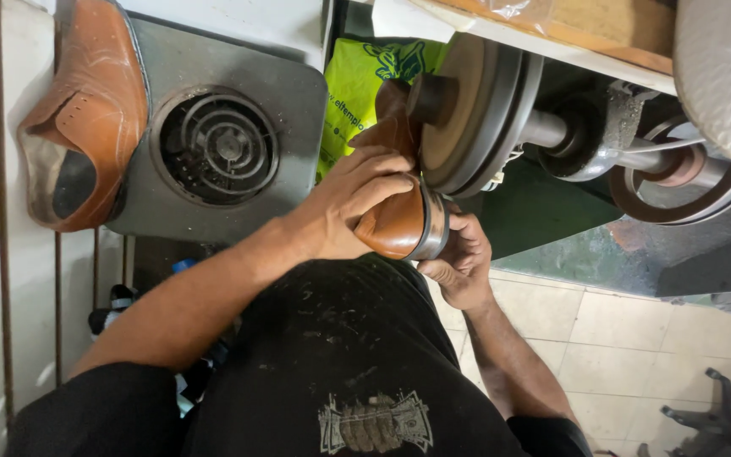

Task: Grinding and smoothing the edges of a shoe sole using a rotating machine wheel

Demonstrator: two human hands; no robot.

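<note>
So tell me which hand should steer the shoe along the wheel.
Probably the left hand: it grips the tan shoe from above, beside the sanding wheel. The right hand only props the sole from below.

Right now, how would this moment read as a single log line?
left hand: grips brown shoe | right hand: supports shoe's sole | shoe: against sanding wheel | second shoe: on machine top, left

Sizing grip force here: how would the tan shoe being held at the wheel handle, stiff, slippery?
The tan shoe probably holds its shape: its rounded leather upper shows no collapse under the left hand. The glossy leather may be slick, which may be why the right hand braces the sole side.
</note>
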